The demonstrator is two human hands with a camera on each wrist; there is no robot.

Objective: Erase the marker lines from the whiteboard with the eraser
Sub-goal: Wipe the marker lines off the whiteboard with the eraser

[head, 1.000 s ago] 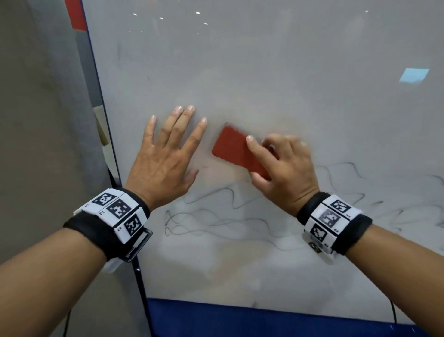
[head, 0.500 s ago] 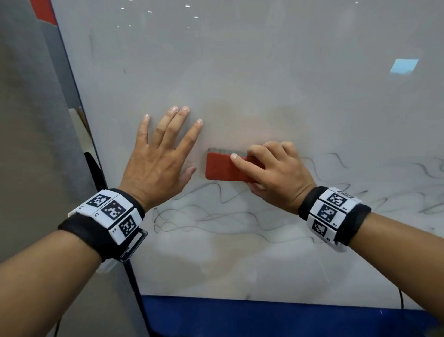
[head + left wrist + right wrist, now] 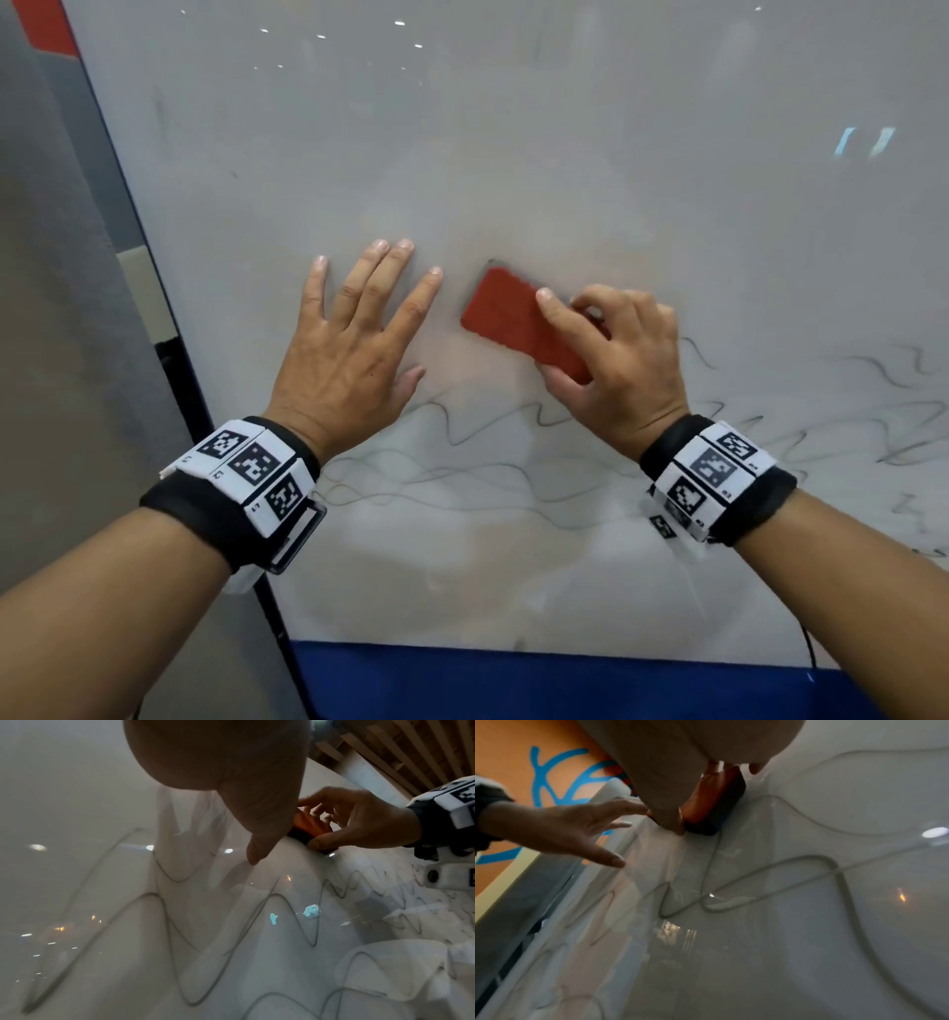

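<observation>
Right hand (image 3: 613, 360) grips eraser (image 3: 513, 321) (tilted) on whiteboard (image 3: 565, 154) above marker lines (image 3: 462, 478).

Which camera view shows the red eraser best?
The head view: the eraser shows its whole red back, tilted on the whiteboard, with the right hand gripping one end. Both wrist views show only a narrow edge of it, mostly hidden behind a hand.

Office or classroom, wall whiteboard (image 3: 565, 154)
</observation>
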